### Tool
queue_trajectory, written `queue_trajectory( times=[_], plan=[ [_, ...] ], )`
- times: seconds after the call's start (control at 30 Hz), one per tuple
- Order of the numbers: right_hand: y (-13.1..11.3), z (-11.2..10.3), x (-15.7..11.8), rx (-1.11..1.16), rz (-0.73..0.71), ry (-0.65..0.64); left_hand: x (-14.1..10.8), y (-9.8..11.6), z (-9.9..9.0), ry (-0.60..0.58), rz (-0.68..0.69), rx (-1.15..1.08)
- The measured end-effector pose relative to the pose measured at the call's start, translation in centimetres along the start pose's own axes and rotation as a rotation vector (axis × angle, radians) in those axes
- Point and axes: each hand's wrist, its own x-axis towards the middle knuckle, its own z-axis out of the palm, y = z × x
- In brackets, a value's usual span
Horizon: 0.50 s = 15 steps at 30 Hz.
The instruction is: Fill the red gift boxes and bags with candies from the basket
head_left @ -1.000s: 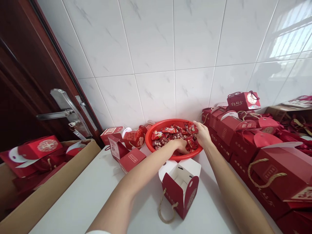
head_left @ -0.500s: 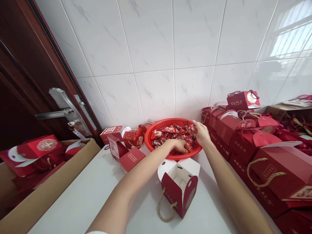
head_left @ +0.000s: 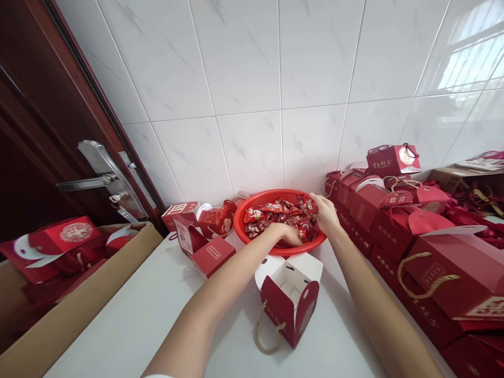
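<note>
A round red plastic basket (head_left: 238,231) stands against the tiled wall, filled with red-wrapped candies (head_left: 275,209). My left hand (head_left: 289,234) reaches down into the candies near the basket's front; its fingers are buried and hidden. At the basket's right side, my right hand (head_left: 323,212) has its fingers closed on red-wrapped candy (head_left: 307,205). Just in front of the basket sits a dark red gift box (head_left: 277,299) with its white-lined flaps up and its top open. No candy shows inside, and a rope handle (head_left: 258,336) hangs from its side.
Closed red gift boxes (head_left: 374,210) are stacked along the right. More red boxes (head_left: 212,255) lie left of the basket. A cardboard carton (head_left: 98,283) holding red boxes stands at the left, beside a dark door (head_left: 51,131) with a metal handle (head_left: 86,184).
My left hand has sunk deeper among the candies, and its fingertips have gone out of sight. My right hand has barely moved and keeps its candy.
</note>
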Motion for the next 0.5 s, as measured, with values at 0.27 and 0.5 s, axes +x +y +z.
queue_trajectory(
  times=[0.27,0.5],
  plan=[
    [-0.1,0.2,-0.2,0.028,0.014,0.023,0.4,-1.3,-1.3,-0.037,0.089,-0.042],
    [0.0,0.1,-0.1,0.018,0.013,0.017,0.5,-1.7,-1.2,-0.143,0.107,-0.115]
  ],
)
